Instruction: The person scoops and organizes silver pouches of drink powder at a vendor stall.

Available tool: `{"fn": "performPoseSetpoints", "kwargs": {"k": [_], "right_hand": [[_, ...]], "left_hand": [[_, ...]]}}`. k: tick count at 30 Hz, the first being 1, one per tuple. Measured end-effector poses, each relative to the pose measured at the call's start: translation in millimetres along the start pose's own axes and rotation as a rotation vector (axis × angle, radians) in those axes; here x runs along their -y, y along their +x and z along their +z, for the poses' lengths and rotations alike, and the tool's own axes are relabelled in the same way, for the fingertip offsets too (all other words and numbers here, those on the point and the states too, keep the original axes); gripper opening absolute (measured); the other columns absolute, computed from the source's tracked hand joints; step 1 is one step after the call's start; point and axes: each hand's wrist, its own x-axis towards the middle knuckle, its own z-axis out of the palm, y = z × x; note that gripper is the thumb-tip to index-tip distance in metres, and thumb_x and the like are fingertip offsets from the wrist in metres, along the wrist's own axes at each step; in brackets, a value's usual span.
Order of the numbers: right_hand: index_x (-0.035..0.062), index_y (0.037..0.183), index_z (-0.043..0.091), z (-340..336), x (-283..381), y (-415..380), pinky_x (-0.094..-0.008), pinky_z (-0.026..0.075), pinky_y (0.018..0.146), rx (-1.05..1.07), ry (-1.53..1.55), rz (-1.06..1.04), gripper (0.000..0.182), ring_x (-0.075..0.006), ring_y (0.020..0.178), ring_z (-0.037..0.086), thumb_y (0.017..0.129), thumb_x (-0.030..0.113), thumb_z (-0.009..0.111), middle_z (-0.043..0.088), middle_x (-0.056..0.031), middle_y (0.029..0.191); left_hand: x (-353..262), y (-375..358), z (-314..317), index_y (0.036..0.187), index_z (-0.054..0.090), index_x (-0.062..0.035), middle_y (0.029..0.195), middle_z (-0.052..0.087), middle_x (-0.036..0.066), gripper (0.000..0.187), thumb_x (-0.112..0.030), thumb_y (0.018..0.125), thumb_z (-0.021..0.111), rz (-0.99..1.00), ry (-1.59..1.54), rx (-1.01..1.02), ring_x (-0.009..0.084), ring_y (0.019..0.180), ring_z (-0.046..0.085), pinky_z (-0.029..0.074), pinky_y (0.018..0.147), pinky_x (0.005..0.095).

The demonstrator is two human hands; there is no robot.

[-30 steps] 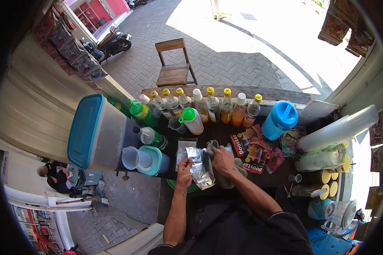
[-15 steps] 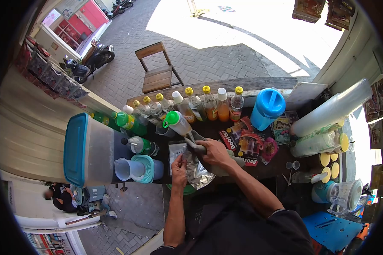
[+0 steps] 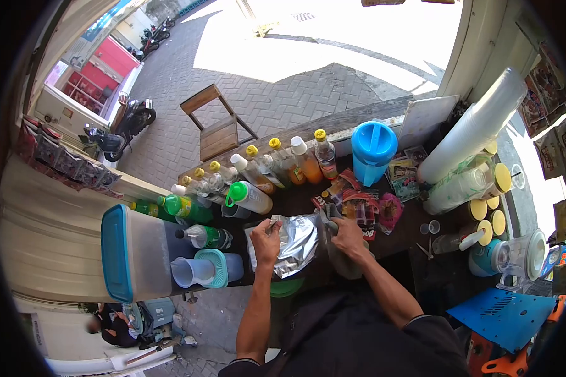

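Note:
My left hand (image 3: 265, 242) pinches the upper left corner of a shiny silver foil pouch (image 3: 295, 246), which lies on the dark counter close to me. To the right of the pouch, my right hand (image 3: 348, 237) is closed on a grey-green cloth (image 3: 341, 259) that hangs down toward the counter's front edge. Just beyond the pouch stands a bottle with a green cap (image 3: 248, 196), tilted in the view. Packets with red print (image 3: 360, 210) lie beyond my right hand.
A row of bottles (image 3: 275, 164) lines the counter's far edge, with a blue pitcher (image 3: 373, 154) at its right. Left are a large lidded container (image 3: 141, 251) and a measuring jug (image 3: 192, 271). Stacked cups (image 3: 471, 135), scissors (image 3: 425, 251) and a blender (image 3: 516, 254) are right.
My right hand has moved right with the cloth, away from the pouch, showing more of the foil. My left hand still holds the pouch's corner. The whole view has turned slightly.

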Motion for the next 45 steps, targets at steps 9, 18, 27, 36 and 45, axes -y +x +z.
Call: {"fn": "performPoseSetpoints", "kwargs": {"k": [9, 18, 27, 36, 45], "right_hand": [[0.0092, 0.115, 0.063, -31.1, 19.8, -19.5, -0.0433, 0.049, 0.081, -0.310, 0.341, 0.001, 0.037, -0.0391, 0.094, 0.061, 0.078, 0.014, 0.066, 0.063, -0.0210, 0.100], [0.0182, 0.133, 0.051, -39.3, 100.4, -44.3, -0.0436, 0.052, 0.074, -0.229, 0.551, -0.488, 0.065, -0.0395, 0.088, 0.062, 0.071, 0.009, 0.065, 0.055, -0.0206, 0.110], [0.0100, 0.117, 0.063, -7.9, -4.9, -32.8, -0.0441, 0.048, 0.085, -0.093, 0.278, 0.125, 0.046, -0.0392, 0.100, 0.060, 0.071, 0.012, 0.061, 0.063, -0.0211, 0.104], [0.0180, 0.123, 0.060, -59.3, 41.0, -48.8, -0.0443, 0.051, 0.072, -0.209, 0.199, -0.306, 0.059, -0.0367, 0.083, 0.062, 0.066, 0.005, 0.065, 0.055, -0.0179, 0.097], [0.0107, 0.118, 0.063, -64.3, -8.1, -49.1, -0.0431, 0.049, 0.081, -0.097, 0.311, -0.034, 0.043, -0.0372, 0.092, 0.061, 0.075, 0.010, 0.059, 0.061, -0.0192, 0.100]], "left_hand": [[-64.7, -10.4, -21.4, 0.078, 0.055, 0.0048, 0.067, 0.050, 0.014, 0.014, -0.004, 0.087, 0.061, 0.276, -0.155, -0.001, 0.0245, 0.057, 0.047, 0.037, 0.055, 0.0336], [-83.8, -19.7, -43.9, 0.084, 0.063, 0.0005, 0.068, 0.054, 0.008, 0.004, 0.000, 0.080, 0.063, 0.373, -0.163, -0.082, 0.0230, 0.062, 0.051, 0.039, 0.057, 0.0332], [-103.8, -26.0, -87.9, 0.084, 0.065, 0.0002, 0.068, 0.052, 0.008, 0.005, 0.002, 0.081, 0.061, 0.587, 0.115, -0.187, 0.0216, 0.068, 0.048, 0.037, 0.063, 0.0325], [-102.3, -32.7, -82.1, 0.083, 0.065, 0.0006, 0.069, 0.054, 0.007, 0.012, 0.007, 0.078, 0.057, 0.548, -0.007, -0.261, 0.0219, 0.071, 0.050, 0.039, 0.066, 0.0316], [-95.0, -14.5, -89.2, 0.082, 0.072, -0.0125, 0.074, 0.062, -0.004, 0.013, -0.006, 0.073, 0.066, 0.756, 0.289, 0.023, 0.0158, 0.083, 0.052, 0.026, 0.082, 0.0359]]}}
